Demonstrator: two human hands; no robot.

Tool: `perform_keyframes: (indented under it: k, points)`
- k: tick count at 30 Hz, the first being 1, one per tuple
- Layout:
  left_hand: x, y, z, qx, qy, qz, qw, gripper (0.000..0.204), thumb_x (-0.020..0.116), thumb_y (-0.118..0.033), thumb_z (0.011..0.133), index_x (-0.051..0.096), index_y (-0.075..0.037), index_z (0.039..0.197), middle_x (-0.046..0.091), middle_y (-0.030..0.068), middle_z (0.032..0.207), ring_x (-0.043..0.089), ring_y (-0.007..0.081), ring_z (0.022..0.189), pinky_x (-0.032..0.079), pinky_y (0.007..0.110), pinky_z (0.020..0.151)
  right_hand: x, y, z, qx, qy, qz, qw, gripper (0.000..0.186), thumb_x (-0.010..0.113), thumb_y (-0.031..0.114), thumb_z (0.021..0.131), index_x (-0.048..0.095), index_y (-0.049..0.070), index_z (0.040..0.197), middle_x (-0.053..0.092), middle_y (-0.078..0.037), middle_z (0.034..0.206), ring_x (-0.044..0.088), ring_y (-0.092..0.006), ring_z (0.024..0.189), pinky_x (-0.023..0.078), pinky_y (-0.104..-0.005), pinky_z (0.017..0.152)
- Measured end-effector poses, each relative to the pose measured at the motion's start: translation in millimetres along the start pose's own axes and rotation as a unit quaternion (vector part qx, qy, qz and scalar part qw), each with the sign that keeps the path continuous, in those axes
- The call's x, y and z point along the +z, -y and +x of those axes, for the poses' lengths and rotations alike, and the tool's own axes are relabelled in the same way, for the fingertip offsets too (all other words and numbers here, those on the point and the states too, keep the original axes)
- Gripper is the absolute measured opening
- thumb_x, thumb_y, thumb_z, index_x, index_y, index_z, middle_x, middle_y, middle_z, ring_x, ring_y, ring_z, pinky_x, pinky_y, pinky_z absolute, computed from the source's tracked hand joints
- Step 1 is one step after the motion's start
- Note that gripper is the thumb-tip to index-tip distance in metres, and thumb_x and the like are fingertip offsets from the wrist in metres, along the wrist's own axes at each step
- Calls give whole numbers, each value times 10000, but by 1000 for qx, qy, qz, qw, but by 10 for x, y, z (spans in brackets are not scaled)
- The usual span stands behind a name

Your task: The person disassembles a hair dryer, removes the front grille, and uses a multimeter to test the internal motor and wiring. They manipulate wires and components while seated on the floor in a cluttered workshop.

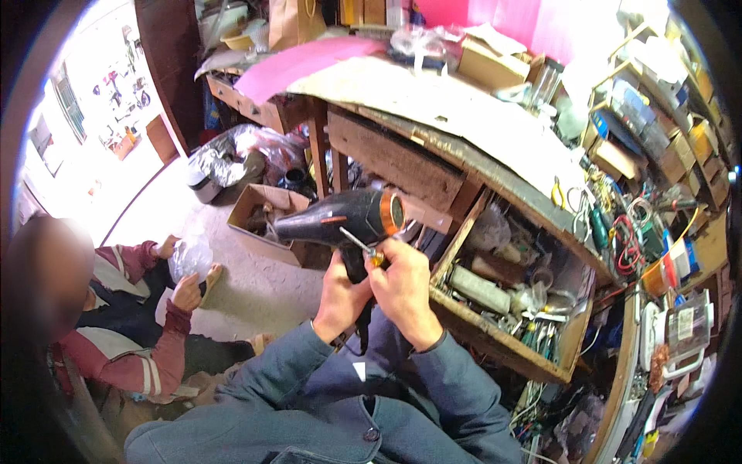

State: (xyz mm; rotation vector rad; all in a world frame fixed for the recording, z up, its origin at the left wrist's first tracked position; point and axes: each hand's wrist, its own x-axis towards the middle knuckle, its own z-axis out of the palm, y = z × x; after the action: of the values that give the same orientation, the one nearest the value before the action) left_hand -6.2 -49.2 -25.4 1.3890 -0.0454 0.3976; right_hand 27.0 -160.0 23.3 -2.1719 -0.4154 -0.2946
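Before the rough wooden bench (394,158), a glossy black hair dryer (334,217) is being held.
Its tapered barrel (318,221) is being pointed left, nearly level lengthwise; its handle (355,266) is being gripped by the closed left hand (338,298), a slim screwdriver (375,256) being pinched by the right hand (403,288).

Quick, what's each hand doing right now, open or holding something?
Left hand: closed around the handle of the black hair dryer.
Right hand: closed, holding a small screwdriver beside the dryer.

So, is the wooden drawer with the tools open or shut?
Open: the wooden drawer sticks out from under the bench, its tools visible.
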Motion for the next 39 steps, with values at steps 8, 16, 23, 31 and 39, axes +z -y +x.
perform_keyframes:
  k: [8, 16, 23, 31, 39]
  points:
    - [-28, 11, 2, -13, -29, 86, 996, 550, 837, -132, 833, 545, 15, 1275, 711, 109, 1109, 669, 171, 1016, 547, 333, 883, 74, 47, 7, 93, -37, 228, 969, 136, 721, 62, 850, 729, -33, 947, 691, -24, 751, 605, -84, 661, 498, -283, 613]
    - [13, 80, 49, -19, -25, -77, 997, 433, 780, -71, 888, 570, 1, 1260, 688, 55, 1136, 641, 163, 1018, 541, 334, 884, 158, -67, 22, 118, -41, 295, 947, 228, 707, 71, 794, 731, -36, 994, 718, -37, 799, 595, -62, 722, 512, -269, 655]
    - [-119, -182, 93, -196, -26, -50, 979, 211, 675, -85, 931, 556, -53, 1103, 611, 36, 802, 571, 129, 485, 476, 263, 424, -269, -144, 139, 49, -116, 194, 973, 166, 709, 114, 800, 704, -20, 897, 697, -95, 736, 647, -140, 683, 526, -307, 656]
    - [-522, -191, 22, -202, -17, -69, 977, 338, 688, -122, 932, 496, -39, 1197, 569, 57, 785, 568, 146, 468, 471, 280, 395, -2210, -1132, 910, 7, -232, -198, 952, 250, 696, 231, 831, 732, 7, 935, 726, -146, 791, 693, -198, 719, 534, -355, 683]
    - [-616, -301, -10, -191, -29, -74, 978, 356, 698, -130, 932, 489, -45, 1207, 572, 53, 785, 570, 141, 473, 472, 278, 402, -3046, -1661, 1220, 122, -180, -467, 857, 349, 686, 360, 850, 753, 65, 1025, 733, -203, 1056, 704, -374, 1012, 557, -467, 879]
